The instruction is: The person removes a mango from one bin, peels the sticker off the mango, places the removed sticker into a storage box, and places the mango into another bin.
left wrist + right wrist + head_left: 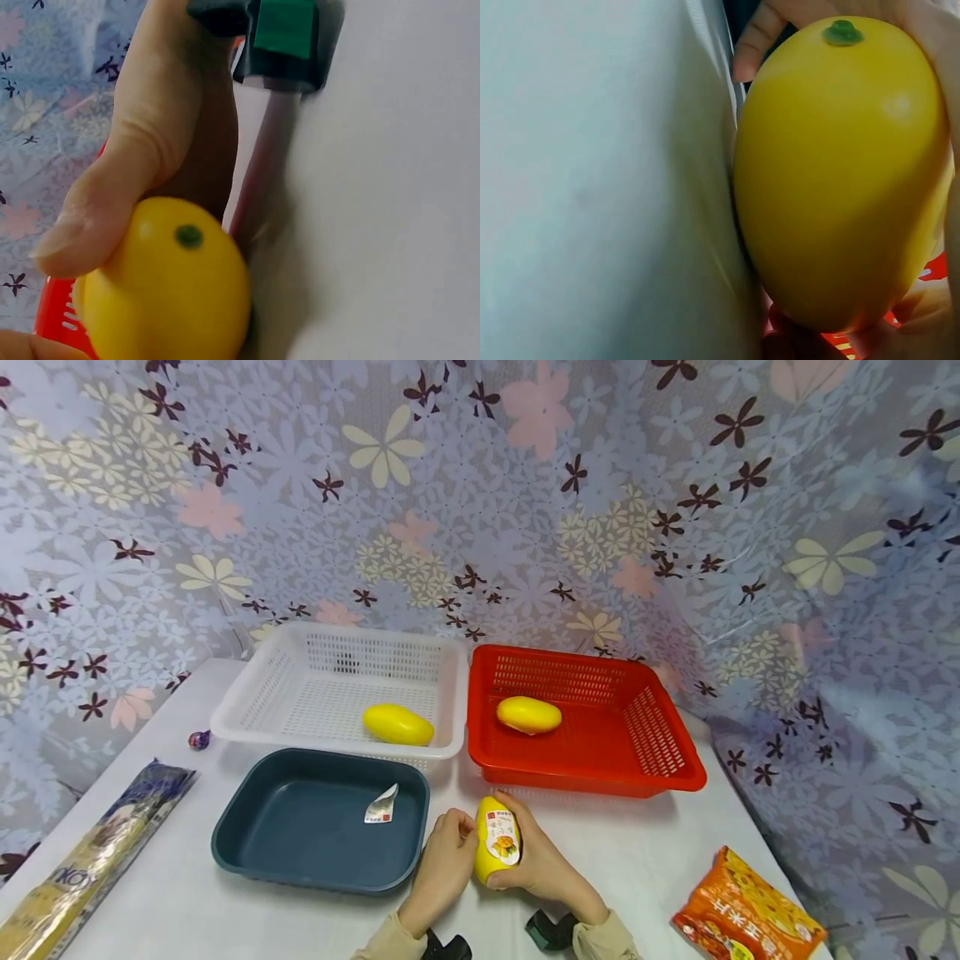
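A yellow mango [487, 860] with a green stem stub stands roughly upright on the white cloth. My right hand [538, 864] grips it from the right, thumb near its lower end and fingers round the top. A white label [502, 837] printed with orange mangoes lies on its side facing up. Beside its left flank, my left hand [448, 853] is held with loosely bent fingers, the fingertips at or very near the skin. In the left wrist view the right thumb [79, 232] presses on the mango [180, 292]. The right wrist view shows the mango [840, 180] close up.
Another mango [398, 725] lies in the white basket [262, 693], and one [528, 715] in the red basket [585, 781]. Curled sticker paper [382, 806] sits in the blue tray [322, 881]. Around are a lollipop [198, 740], a long noodle packet [93, 860] and an orange snack bag [750, 910].
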`<state>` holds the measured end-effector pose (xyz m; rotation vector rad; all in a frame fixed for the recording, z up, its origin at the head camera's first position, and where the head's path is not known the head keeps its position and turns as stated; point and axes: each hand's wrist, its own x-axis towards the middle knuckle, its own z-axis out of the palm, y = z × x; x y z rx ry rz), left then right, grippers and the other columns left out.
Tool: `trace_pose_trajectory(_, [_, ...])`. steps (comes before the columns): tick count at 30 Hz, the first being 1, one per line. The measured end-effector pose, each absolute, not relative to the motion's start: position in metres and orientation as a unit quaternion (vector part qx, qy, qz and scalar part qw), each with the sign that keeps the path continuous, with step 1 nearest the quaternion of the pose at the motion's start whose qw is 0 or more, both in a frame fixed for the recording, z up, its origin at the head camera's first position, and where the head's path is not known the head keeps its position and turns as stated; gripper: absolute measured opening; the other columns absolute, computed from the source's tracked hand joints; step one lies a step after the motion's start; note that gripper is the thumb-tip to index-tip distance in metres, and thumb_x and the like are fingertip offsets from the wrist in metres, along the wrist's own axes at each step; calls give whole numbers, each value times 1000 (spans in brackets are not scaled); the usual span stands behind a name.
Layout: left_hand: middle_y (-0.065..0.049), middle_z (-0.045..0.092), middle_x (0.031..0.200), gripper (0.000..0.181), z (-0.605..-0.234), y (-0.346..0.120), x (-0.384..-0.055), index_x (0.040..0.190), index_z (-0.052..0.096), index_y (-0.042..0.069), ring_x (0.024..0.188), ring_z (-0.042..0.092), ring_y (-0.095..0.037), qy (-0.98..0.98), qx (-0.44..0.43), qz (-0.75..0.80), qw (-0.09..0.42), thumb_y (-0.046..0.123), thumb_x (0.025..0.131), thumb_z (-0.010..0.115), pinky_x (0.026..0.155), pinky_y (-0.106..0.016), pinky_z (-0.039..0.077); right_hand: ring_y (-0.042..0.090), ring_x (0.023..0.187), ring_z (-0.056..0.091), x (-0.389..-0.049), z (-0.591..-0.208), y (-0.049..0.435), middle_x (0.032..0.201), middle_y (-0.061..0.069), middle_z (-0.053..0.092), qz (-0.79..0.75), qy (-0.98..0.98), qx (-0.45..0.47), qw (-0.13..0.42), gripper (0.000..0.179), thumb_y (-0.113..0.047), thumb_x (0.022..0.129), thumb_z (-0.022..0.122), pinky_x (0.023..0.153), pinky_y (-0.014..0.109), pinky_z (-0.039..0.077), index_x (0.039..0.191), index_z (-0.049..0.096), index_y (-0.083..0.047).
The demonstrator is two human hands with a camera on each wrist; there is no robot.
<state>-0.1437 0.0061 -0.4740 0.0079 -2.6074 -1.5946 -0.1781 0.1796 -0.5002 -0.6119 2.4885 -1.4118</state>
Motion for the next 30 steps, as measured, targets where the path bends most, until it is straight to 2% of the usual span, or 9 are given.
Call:
trace_pose_trajectory(4, [-7, 54, 92, 19, -471, 3, -144, 93, 60, 6, 82, 51, -16, -866, -50, -496, 43, 1, 75, 61, 70, -26, 41, 14, 126, 41, -179, -502, 181, 154, 11, 35, -492, 836, -219, 107, 111, -22, 63, 90, 106, 23, 33, 152, 25, -16])
trace_pose_trajectory(10, [-7, 56, 106, 28, -467, 0, -143, 94, 68, 18, 97, 54, -23, -886, -121, -446, 45, 5, 69, 67, 74, -33, 43, 7, 122, 43, -180, -504, 182, 152, 15, 35, -510, 819, -240, 107, 109, -20, 64, 89, 101, 17, 37, 152, 25, -14])
trace_pose_trajectory(19, [-8, 56, 115, 21, -479, -8, -151, 91, 73, 22, 108, 53, -28, -860, -180, -475, 52, 7, 78, 74, 90, -41, 44, 5, 123, 43, -181, -506, 184, 153, 15, 35, -513, 812, -258, 105, 110, -23, 66, 90, 102, 15, 36, 153, 23, -15])
trace_pose_trajectory(25, [-6, 58, 115, 5, -483, -8, -152, 84, 76, 23, 107, 53, -26, -861, -184, -469, 67, 19, 81, 77, 89, -39, 43, 10, 126, 42, -180, -503, 183, 155, 9, 34, -504, 818, -254, 113, 110, -27, 66, 89, 104, 20, 35, 153, 23, -14])
trace_pose_trajectory(30, [-6, 60, 115, 3, -484, -6, -154, 78, 75, 21, 105, 53, -26, -865, -175, -462, 85, 23, 78, 78, 88, -38, 42, 14, 128, 41, -181, -501, 183, 155, 8, 33, -498, 823, -247, 118, 110, -30, 66, 89, 106, 23, 34, 153, 24, -14])
